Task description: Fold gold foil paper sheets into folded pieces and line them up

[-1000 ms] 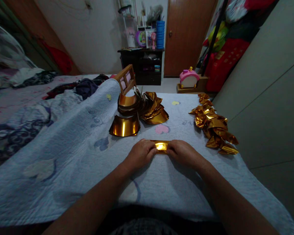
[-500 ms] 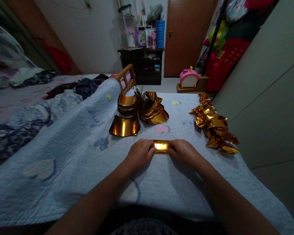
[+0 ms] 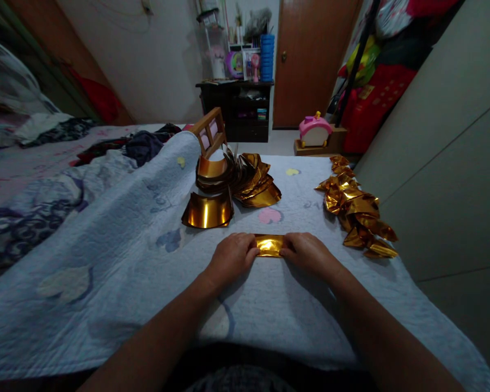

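Observation:
A small folded strip of shiny gold foil paper (image 3: pixel 270 245) lies level between my hands, low over the quilted cover. My left hand (image 3: pixel 236 251) pinches its left end, thumb on the near side. At the right end my right hand (image 3: pixel 304 249) grips it in the same way. The fingers of both hands hide the strip's two ends. Beyond the left hand sits a stack of curved gold foil sheets (image 3: pixel 208 209), with more fanned sheets (image 3: pixel 258 182) behind it. Folded gold foil pieces (image 3: pixel 353 207) lie in a row to the right.
A pale blue quilted cover (image 3: pixel 147 283) with heart prints lies under everything. At its far edge stands a small wooden frame (image 3: pixel 209 130). A pink and white toy case (image 3: pixel 315 132) is beyond the cover, and a dark cabinet (image 3: pixel 234 111) stands by the wall. Rumpled clothes (image 3: pixel 142 147) lie at left.
The reflection on the foil strip has shifted, and slightly more of the strip shows between the fingers. Both hands keep almost the same place and grip.

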Demonstrator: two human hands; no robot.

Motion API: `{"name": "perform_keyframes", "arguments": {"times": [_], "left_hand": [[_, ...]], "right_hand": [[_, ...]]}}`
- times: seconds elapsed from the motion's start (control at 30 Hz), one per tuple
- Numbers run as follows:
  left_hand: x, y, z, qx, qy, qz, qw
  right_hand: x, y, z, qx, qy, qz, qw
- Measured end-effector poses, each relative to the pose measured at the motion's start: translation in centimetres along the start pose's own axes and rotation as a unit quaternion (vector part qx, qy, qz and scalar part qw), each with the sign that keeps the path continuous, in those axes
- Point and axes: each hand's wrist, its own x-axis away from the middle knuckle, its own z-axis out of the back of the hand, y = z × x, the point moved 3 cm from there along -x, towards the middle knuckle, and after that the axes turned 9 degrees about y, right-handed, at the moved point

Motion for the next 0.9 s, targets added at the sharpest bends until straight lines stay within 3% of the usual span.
{"name": "perform_keyframes", "arguments": {"times": [0.43,0.57,0.67,0.77,0.9], "left_hand": [[0.3,0.2,0.0,0.001,0.006,-0.017,1.000],[0.4,0.5,0.0,-0.061,0.054,-0.070,0.994],[0.7,0.9,-0.2,-0.108,0.089,-0.163,0.976],[1.2,1.4,-0.9,-0.128,0.075,-0.255,0.955],[2.1,2.2,-1.3,-0.169,0.058,-0.271,0.946]], "right_hand": [[-0.2,0.1,0.2,0.009,-0.011,-0.025,1.000],[-0.1,0.1,0.2,0.021,-0.001,-0.019,1.000],[-0.1,0.1,0.1,0.029,0.004,-0.008,1.000],[-0.1,0.2,-0.1,0.032,0.005,-0.001,0.999],[-0.1,0.2,-0.1,0.044,0.008,0.003,0.999]]}}
